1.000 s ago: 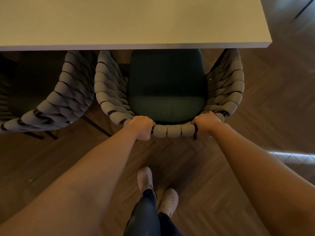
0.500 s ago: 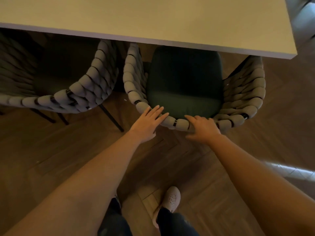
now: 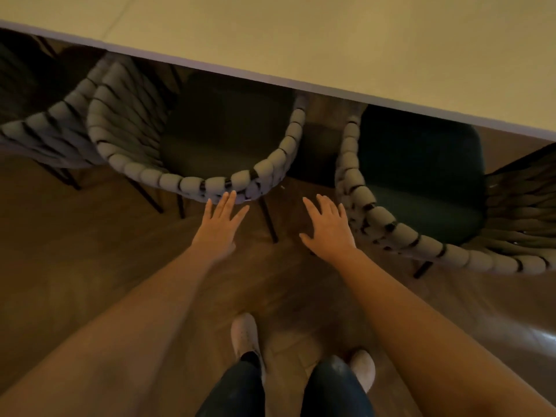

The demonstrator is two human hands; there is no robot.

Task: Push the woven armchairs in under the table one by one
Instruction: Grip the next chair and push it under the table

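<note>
Two woven grey armchairs with dark green seats stand partly under the pale table. The middle armchair is in front of me on the left; the right armchair sits at the right, its seat half under the tabletop. My left hand is open, fingers spread, its fingertips at the middle armchair's back rim. My right hand is open too, hovering over the floor in the gap between the two chairs, close to the right armchair's rim. Neither hand grips anything.
A third woven armchair shows at the far left, under the table edge. Dark chair legs stand on the wooden herringbone floor. My legs and light shoes are at the bottom centre.
Both hands let go of the right armchair's back rim and opened. My view and body shifted left, so that chair now sits at the right and the middle chair is in front.
</note>
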